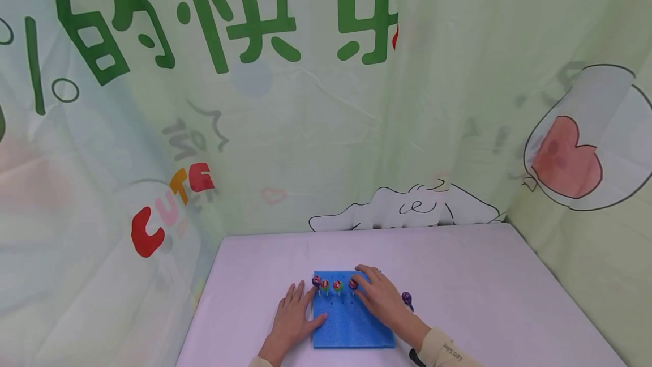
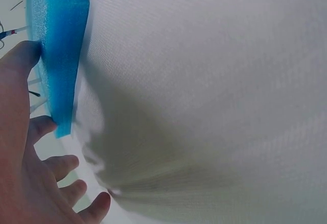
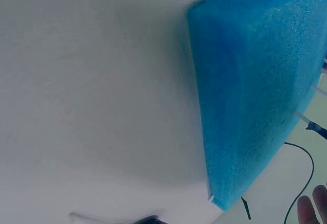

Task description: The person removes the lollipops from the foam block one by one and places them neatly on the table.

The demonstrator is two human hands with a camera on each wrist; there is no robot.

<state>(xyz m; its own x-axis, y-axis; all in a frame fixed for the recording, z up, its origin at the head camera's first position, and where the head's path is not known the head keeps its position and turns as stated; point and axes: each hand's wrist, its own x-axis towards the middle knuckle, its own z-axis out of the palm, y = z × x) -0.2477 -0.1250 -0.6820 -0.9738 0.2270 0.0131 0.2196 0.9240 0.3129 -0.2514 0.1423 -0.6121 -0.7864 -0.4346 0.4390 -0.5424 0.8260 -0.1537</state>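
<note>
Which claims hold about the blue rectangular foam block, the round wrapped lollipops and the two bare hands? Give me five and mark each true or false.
1. The left hand touches the left side of the blue foam block. True.
2. Four wrapped lollipops stand in the block. True.
3. Their row runs along the block's near edge. False: it is in the far half.
4. The fingertips of the right hand are at the rightmost standing lollipop, which has a dark wrapper. True.
5. Every visible lollipop is in the block. False: one purple-wrapped lollipop lies on the pale flat table, right of the block.
</note>
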